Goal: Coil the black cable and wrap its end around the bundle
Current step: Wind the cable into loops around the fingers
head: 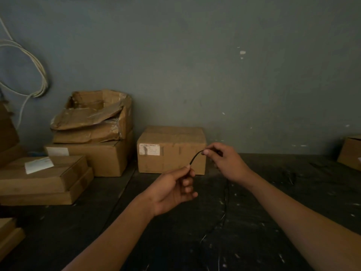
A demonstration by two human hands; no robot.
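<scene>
A thin black cable [195, 157] runs in a short arc between my two hands, above a dark table. My left hand [173, 190] pinches its lower end between thumb and forefinger. My right hand [224, 163], a little higher and to the right, pinches the upper part between thumb and fingertips. From under my right hand the rest of the cable hangs down and trails over the tabletop toward me, hard to follow against the dark surface. No coiled bundle is visible.
A closed cardboard box [172, 151] stands just behind my hands against the grey wall. Stacked and torn boxes [91, 130] fill the left side. Another box [351, 153] sits at the far right edge. White cables [39, 75] hang on the wall at left.
</scene>
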